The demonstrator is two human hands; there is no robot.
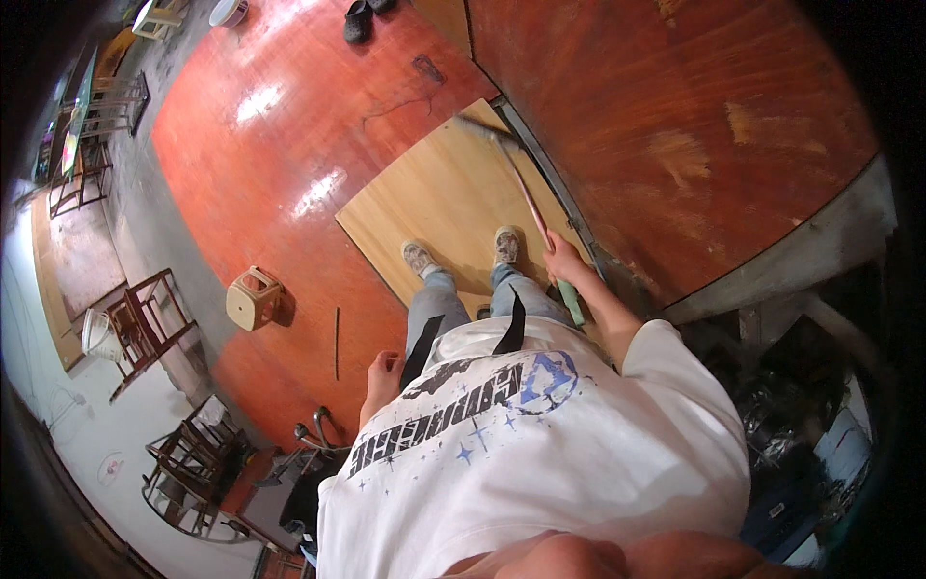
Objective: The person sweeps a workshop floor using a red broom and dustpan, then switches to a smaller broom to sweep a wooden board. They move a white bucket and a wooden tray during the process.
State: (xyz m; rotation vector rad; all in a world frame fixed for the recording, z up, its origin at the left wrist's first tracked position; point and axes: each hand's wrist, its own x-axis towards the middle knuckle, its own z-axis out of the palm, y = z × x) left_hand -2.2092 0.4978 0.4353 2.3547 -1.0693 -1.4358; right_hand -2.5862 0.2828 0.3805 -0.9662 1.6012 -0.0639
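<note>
My right hand is closed around the handle of a long broom, pink along its length with a green end by my leg. Its dark, blurred head rests near the far edge of a pale plywood panel. Both my feet in stained shoes stand on that panel. At my left hip hangs my left hand, fingers curled, with nothing visible in it. A shiny red surface adjoins the panel on the left.
Right of the panel, past a narrow dark gap, spreads a worn red board. A beige plastic stool and a thin stick are on the left. Dark clogs lie far ahead. Wooden chairs line the left side.
</note>
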